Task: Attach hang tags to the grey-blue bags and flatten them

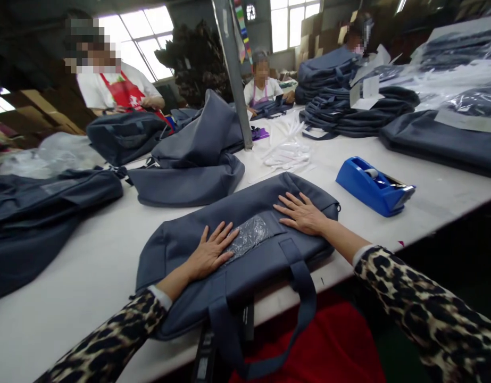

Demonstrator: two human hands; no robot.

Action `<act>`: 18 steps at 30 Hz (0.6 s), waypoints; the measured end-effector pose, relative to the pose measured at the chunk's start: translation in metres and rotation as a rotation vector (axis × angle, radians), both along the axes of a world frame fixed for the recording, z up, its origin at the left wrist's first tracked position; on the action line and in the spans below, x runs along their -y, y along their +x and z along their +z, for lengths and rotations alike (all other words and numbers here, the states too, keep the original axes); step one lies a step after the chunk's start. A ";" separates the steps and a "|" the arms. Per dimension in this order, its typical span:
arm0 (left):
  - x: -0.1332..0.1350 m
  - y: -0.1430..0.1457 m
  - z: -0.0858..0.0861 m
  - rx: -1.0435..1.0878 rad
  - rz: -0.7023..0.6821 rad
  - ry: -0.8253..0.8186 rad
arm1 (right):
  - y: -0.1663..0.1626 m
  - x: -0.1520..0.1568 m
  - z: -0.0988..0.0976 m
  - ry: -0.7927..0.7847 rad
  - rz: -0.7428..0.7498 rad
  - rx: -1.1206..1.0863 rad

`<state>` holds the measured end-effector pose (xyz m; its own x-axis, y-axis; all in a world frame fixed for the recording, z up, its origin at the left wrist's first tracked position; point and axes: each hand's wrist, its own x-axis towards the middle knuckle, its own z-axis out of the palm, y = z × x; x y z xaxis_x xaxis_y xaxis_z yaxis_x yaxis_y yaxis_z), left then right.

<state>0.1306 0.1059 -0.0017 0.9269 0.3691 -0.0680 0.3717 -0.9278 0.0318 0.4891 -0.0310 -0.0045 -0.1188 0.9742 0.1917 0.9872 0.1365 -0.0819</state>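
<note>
On the white counter (97, 287) lies a blue-grey bag (253, 272), long axis eight-to-two o'clock, handle (306, 287) toward six. Left hand (211, 252) and right hand (304, 216) rest flat on it, fingers (225, 242) spread, gripping nothing. Beyond, at two o'clock: a blue tape dispenser (365, 186).

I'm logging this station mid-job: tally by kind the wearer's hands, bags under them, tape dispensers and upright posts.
Wearer's left hand and right hand: 2
Bag under them: 1
Blue tape dispenser: 1
Upright post: 1
Total: 5
</note>
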 end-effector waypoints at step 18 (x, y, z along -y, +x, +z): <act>-0.011 0.027 0.031 0.242 0.106 -0.307 | -0.184 0.186 -0.001 0.036 0.272 -0.143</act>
<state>0.1581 0.1165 0.0295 0.8876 0.4599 0.0258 0.4125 -0.8185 0.3999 0.3046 -0.2174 -0.0056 -0.3437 0.9026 0.2592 0.8929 0.3996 -0.2075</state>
